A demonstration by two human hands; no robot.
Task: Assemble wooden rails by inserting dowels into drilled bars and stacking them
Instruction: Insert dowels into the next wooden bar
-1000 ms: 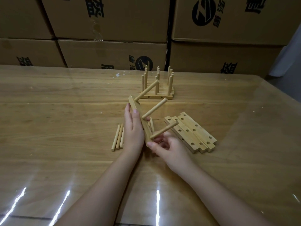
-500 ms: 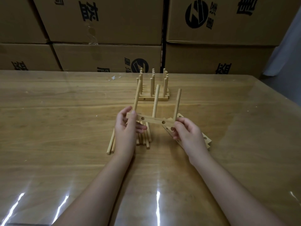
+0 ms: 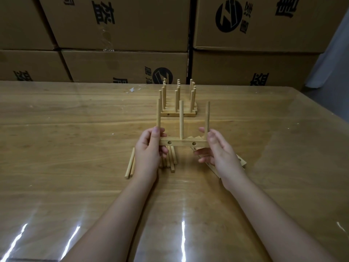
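I hold a drilled wooden bar (image 3: 184, 143) level above the table, three dowels (image 3: 181, 120) standing upright in it. My left hand (image 3: 149, 152) grips its left end, thumb against the left dowel. My right hand (image 3: 219, 150) holds the right end, thumb by the right dowel and fingers under the bar. Beyond it, a stack of finished rails (image 3: 178, 103) with upright dowels stands on the table. Loose dowels (image 3: 130, 164) lie under my left hand. Spare drilled bars (image 3: 240, 161) lie under my right hand, mostly hidden.
The wooden table (image 3: 75, 148) has a glossy cover with glare streaks near its front edge. Stacked cardboard boxes (image 3: 122, 35) form a wall along the far edge. The table's right edge runs diagonally at the far right.
The bar swung from tilted, dowels pointing right, to level with dowels upright. My right hand moved from the lowest dowel to the bar's right end. The bar now sits slightly higher.
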